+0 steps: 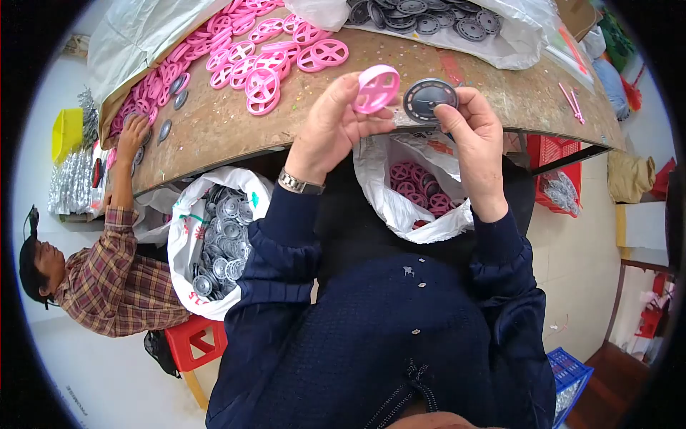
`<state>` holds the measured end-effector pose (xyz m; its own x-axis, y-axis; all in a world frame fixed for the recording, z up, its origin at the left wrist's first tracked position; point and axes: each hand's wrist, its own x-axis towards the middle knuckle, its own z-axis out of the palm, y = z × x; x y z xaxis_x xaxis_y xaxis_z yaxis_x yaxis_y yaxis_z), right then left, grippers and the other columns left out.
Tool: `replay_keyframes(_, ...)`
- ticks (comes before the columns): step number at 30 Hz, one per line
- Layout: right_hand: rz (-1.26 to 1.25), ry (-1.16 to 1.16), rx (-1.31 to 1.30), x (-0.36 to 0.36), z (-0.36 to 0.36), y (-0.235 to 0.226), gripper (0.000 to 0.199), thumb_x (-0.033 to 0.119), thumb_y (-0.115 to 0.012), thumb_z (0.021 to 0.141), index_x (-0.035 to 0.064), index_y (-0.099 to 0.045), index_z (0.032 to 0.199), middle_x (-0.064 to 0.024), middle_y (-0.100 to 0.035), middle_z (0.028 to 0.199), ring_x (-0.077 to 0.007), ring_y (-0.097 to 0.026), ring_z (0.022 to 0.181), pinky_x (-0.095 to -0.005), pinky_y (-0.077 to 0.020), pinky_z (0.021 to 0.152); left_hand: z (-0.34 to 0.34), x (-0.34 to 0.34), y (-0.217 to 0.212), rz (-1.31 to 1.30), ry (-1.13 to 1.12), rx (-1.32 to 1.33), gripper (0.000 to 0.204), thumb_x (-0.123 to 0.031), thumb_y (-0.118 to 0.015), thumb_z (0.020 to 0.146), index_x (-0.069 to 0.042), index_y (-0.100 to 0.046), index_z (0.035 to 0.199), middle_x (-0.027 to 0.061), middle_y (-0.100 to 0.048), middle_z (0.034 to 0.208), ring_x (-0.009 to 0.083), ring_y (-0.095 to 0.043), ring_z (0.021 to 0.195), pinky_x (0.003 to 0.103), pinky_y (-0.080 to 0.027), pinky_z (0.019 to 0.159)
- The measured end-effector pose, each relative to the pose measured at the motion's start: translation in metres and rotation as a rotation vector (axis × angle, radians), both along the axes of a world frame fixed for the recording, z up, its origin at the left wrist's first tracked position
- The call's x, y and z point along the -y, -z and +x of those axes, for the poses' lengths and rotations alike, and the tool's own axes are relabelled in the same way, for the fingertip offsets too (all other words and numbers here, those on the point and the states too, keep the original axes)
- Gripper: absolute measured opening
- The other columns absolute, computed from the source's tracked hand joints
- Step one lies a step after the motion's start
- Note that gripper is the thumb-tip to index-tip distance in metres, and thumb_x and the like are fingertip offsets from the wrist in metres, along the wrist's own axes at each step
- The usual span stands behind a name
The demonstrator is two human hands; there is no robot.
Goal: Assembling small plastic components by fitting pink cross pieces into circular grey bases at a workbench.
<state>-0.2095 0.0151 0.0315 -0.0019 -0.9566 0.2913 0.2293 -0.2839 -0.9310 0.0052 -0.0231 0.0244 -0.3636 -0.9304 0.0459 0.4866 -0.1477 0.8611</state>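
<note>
Just past the table's front edge, my left hand (325, 132) grips a pink spoked plastic wheel (376, 87) between thumb and fingers, tilted on its side. Close to its right, my right hand (475, 139) pinches a dark grey plastic disc (423, 96) with slots around its rim, thumb on its face. A small gap separates wheel and disc. Loose pink wheels (262, 86) are heaped on the table to the left of my left hand. At the back, dark grey discs (471, 28) lie on a white sack.
Below my hands a white sack (371, 193) holds pink wheels with grey discs. Another white sack (187, 272) at left is full of grey wheel pieces. A co-worker (107, 279) reaches onto the wooden table (214, 136). Thin pink sticks (572, 104) lie at right, above a red crate (557, 171).
</note>
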Motion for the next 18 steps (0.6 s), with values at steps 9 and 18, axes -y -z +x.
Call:
replay_keyframes(9,0.074,0.031,-0.152,-0.002,0.008,0.009,0.020,0.004,-0.067,0.091,0.0016,-0.060,0.110,-0.0024,-0.067,0.102,-0.0072,-0.061,0.088,-0.0230,-0.0496,0.082,-0.023,-0.023,0.008,0.124,0.195,-0.125,0.053,-0.044,-0.055,0.099,-0.003,-0.049,0.131,0.0133,-0.064,0.115,0.0227,-0.069,0.095,0.038,-0.060,0.085)
replay_keyframes(18,0.153,-0.132,-0.168,0.000,-0.001,0.014,0.024,0.004,-0.064,0.093,-0.0005,-0.059,0.116,-0.0033,-0.067,0.106,-0.0088,-0.063,0.093,-0.0239,-0.0502,0.085,-0.032,-0.036,0.010,0.089,0.033,0.090,0.044,-0.037,-0.051,0.103,-0.002,-0.048,0.128,0.0119,-0.062,0.113,0.0191,-0.068,0.094,0.035,-0.060,0.081)
